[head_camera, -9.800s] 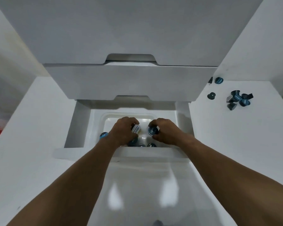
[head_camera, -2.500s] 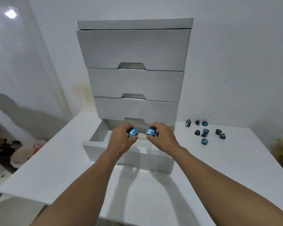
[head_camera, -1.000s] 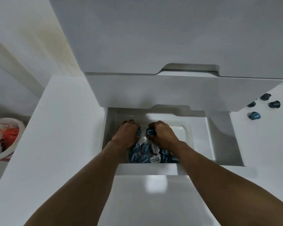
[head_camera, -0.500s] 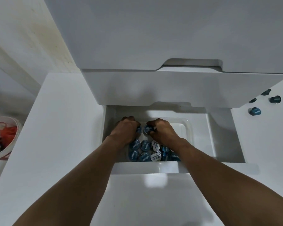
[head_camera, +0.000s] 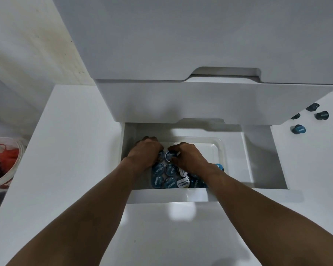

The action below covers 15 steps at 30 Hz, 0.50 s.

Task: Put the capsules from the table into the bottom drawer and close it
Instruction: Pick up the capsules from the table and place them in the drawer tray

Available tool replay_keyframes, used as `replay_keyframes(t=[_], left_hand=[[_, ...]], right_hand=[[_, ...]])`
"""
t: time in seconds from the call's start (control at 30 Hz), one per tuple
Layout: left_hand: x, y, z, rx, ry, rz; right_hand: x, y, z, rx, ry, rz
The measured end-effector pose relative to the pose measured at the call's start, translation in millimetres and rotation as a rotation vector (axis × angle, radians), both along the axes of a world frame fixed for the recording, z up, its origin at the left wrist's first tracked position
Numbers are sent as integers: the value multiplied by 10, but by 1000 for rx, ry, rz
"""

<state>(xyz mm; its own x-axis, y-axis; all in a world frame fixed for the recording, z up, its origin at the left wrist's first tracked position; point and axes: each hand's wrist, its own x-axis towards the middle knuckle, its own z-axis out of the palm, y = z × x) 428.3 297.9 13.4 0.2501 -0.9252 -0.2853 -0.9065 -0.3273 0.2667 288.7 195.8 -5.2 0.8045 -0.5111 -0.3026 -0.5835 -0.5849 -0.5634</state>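
White drawer unit [head_camera: 181,35] fills the top of my view, and its upper fronts are pushed in. It stands on the white table [head_camera: 65,150], which runs out to both sides and toward me. The bottom drawer [head_camera: 257,154] is pulled out toward me, its front edge just below my wrists. A clear plastic tray [head_camera: 220,150] sits in the drawer's left and middle part, with bare drawer floor to its right. Off the table's left edge and lower down is a white pail [head_camera: 6,181] with something red inside; I cannot tell what it is. Both my forearms reach in over the drawer front. My left hand [head_camera: 145,152] is over the tray's far left corner, knuckles up and fingers curled down round the left capsule [head_camera: 161,154], of which only a blue sliver shows. My right hand [head_camera: 186,156] is just beside it, thumb and fingers pinching the right capsule [head_camera: 169,156], blue lid up with printed lettering. The stored capsules [head_camera: 170,169] lie packed in the tray's near half below my hands, mostly blue lids up, one with a white label. Four loose capsules [head_camera: 298,129] lie on the table to the right of the drawer, well apart from my hands, near the unit's right corner.
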Motion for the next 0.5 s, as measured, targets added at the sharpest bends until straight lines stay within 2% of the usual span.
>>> replay_keyframes(t=[0.33, 0.5], left_hand=[[-11, 25, 13, 32, -39, -3], [0, 63, 87, -15, -7, 39]], right_hand=[[34, 29, 7, -37, 47, 17], [12, 2, 135, -40, 84, -51]])
